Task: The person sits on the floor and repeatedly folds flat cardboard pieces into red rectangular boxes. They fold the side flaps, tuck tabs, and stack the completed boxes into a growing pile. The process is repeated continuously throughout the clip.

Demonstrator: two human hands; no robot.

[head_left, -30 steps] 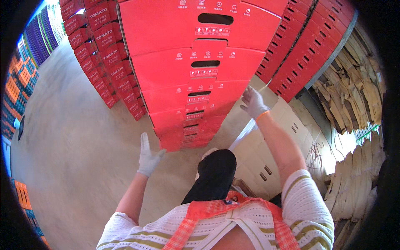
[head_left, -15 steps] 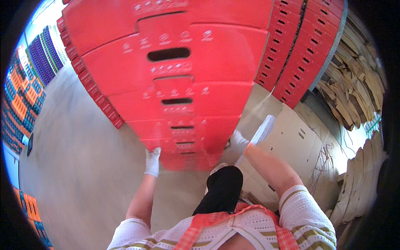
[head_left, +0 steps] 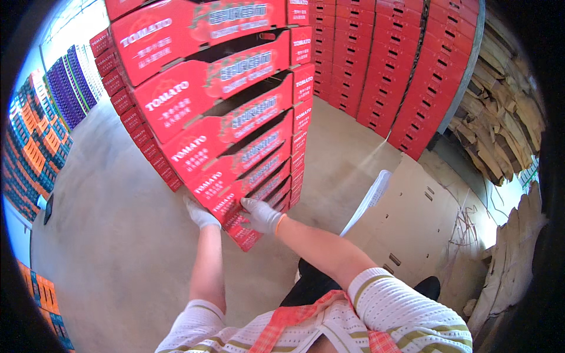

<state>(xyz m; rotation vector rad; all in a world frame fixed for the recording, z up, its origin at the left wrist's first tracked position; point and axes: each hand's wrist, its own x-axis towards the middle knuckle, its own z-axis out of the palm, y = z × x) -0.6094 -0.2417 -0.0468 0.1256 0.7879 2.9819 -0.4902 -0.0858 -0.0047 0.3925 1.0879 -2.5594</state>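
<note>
**Inspector:** Whereas a second ago both gloved hands were raised clear of the cartons, the left out over bare floor and the right up beside the stack's edge, they are now set low on the tall stack of red cartons (head_left: 235, 117). The stack stands on the concrete floor (head_left: 106, 247) directly ahead of the person, and it shows a corner now where before it showed a flat face.

**Clerk:** And the grip?

**Inspector:** The left hand (head_left: 201, 214) is curled under the left lower edge of a bottom carton; the right hand (head_left: 261, 215) is pressed flat-fingered on the right face near the corner. Both bear on the stack. Whether the fingers hook beneath or merely brace, I cannot tell: the cartons hide the fingertips.

**Clerk:** Meaning?

**Inspector:** In my judgement the reach is finished and the stack is being steadied or shifted at its base.

**Clerk:** Surroundings?

**Inspector:** A flat brown cardboard sheet (head_left: 412, 217) lies to the right, a further wall of red cartons (head_left: 412, 65) behind, loose cardboard piles (head_left: 500, 117) beyond, and coloured crates (head_left: 41, 141) far left.
</note>
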